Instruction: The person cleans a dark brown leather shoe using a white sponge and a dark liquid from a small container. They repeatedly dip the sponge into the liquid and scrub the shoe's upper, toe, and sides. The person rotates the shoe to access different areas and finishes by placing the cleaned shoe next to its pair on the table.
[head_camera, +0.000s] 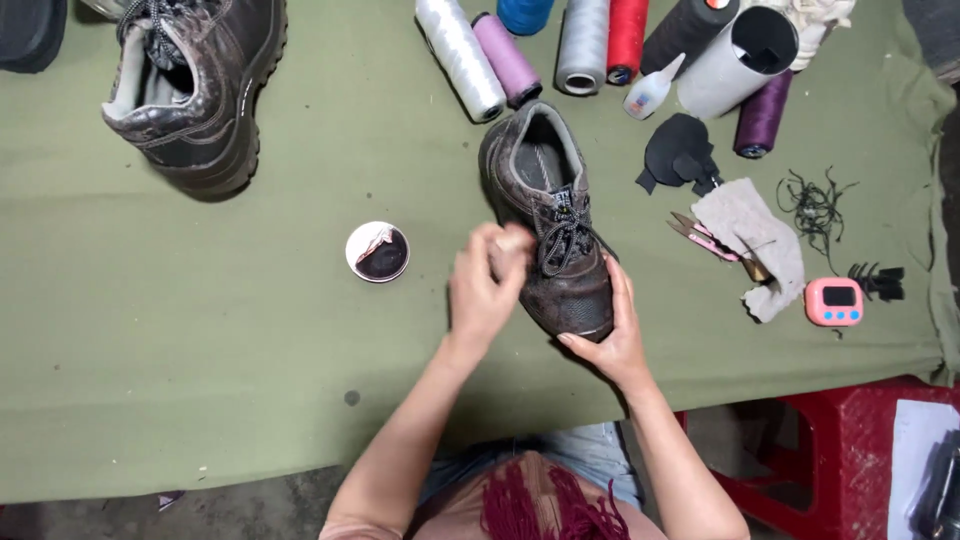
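A worn dark brown lace-up shoe (548, 215) lies on the green cloth-covered table (200, 330), toe toward me. My left hand (485, 280) presses against the shoe's left side near the laces, fingers curled, possibly pinching something small I cannot make out. My right hand (615, 335) cups the toe from the right and steadies it. A small round tin of dark polish (378, 251) stands open just left of my left hand.
A second dark shoe (190, 85) sits at the back left. Several thread spools (520, 45), a glue bottle (650, 90), black patches (678, 152), a grey rag (755, 240), snips (705, 238), a pink timer (834, 301). Red stool (840, 450) lower right.
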